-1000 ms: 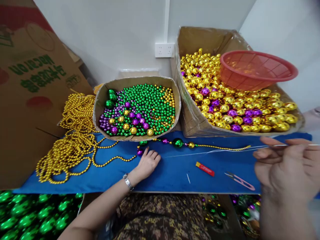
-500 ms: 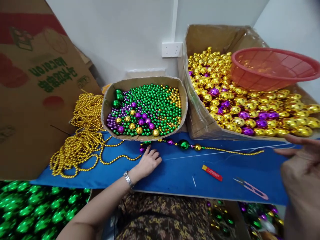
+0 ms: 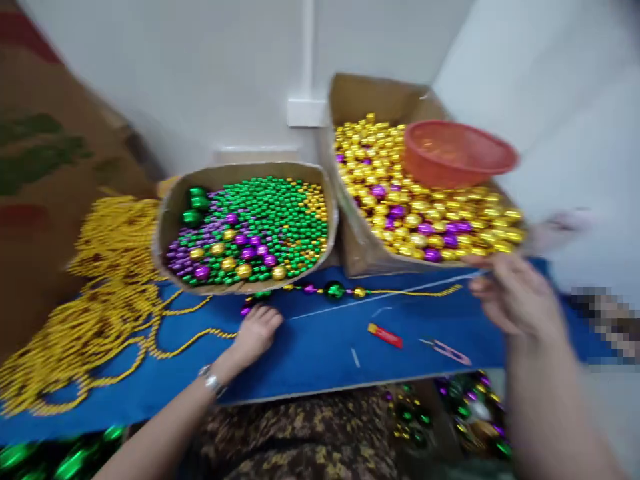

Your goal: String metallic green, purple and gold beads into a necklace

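Blue table (image 3: pixel 320 360), white corner walls. Beyond the flat, open left hand (image 3: pixel 257 330): one green-bead box (image 3: pixel 167 213), one gold-bead box (image 3: pixel 357 250). Right hand (image 3: pixel 515 300) pinches one thread (image 3: pixel 325 311).

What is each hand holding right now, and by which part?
Right hand pinches the white thread at its right end. Left hand rests open on the blue cloth, fingertips by a purple bead, gripping nothing.

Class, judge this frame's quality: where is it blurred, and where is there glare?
Head view: motion blur throughout, worst on the gold bead strands at left; the right hand pinching the thread is soft; glare spots on the gold balls; a pixelated patch at far right.
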Demonstrator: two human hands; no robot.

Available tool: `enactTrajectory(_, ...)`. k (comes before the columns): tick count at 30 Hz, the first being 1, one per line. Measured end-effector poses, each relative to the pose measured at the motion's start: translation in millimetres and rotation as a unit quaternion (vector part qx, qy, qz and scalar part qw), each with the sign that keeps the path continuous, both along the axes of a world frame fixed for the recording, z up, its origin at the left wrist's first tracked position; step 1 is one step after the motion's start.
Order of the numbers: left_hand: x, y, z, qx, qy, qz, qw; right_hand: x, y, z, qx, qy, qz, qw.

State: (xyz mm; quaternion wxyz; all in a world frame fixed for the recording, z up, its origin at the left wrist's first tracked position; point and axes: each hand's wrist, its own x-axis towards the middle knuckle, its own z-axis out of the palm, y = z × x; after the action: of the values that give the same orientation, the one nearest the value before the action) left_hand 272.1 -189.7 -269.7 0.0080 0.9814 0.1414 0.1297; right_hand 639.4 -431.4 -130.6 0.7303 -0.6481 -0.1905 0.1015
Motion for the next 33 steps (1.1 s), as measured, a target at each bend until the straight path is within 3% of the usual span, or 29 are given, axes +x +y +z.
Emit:
enactTrajectory(1, -2.2, 4.8, -5.2, 0.001, -0.013, 0.009, 1.0, -2.4, -0.5, 2.6, -0.016, 0.043, 0.054, 0.997)
enactTrajectory(3, -4.0, 17.2, -16.8, 0.008, -0.036, 0.003, 0.999, -5.9, -4.2, 3.1, -0.044, 0.043, 0.049, 0.997)
enactTrajectory(5, -3.3, 28.4, -26.0, 0.026, -0.059, 0.0, 0.998, -8.5, -10.8, 0.2, -0.069, 0.056, 0.089, 0.992)
enactTrajectory(9, -1.7, 34.2, -30.1, 0.05, -0.053, -0.01, 0.997, -15.8, -22.6, -1.4, -0.089, 0.007, 0.095, 0.991)
enactTrajectory(14, 4.1, 29.3, -23.5, 0.044, 0.003, -0.016, 0.999, -28.0, -18.9, 0.8, -0.043, -0.047, 0.041, 0.997)
enactTrajectory(19, 25.9, 6.2, 7.7, 0.034, -0.045, -0.018, 0.998, -56.2, 0.6, -4.8, -0.037, -0.035, 0.099, 0.994)
enactTrajectory(22, 53.7, -23.7, 40.8, -0.104, -0.139, -0.065, 0.983, -76.2, 14.2, -5.7, -0.022, -0.017, 0.149, 0.988)
enactTrajectory(25, 88.2, -52.9, 72.0, -0.281, -0.181, -0.076, 0.939, -92.5, 26.9, -3.9, -0.026, -0.017, 0.196, 0.98)
enactTrajectory(29, 124.0, -74.1, 98.2, -0.505, -0.173, -0.079, 0.842, -105.9, 38.9, -2.0, -0.039, -0.036, 0.223, 0.973)
enactTrajectory(33, 138.3, -78.6, 108.1, -0.636, -0.168, -0.079, 0.749, -112.7, 44.8, -6.1, -0.054, -0.042, 0.243, 0.968)
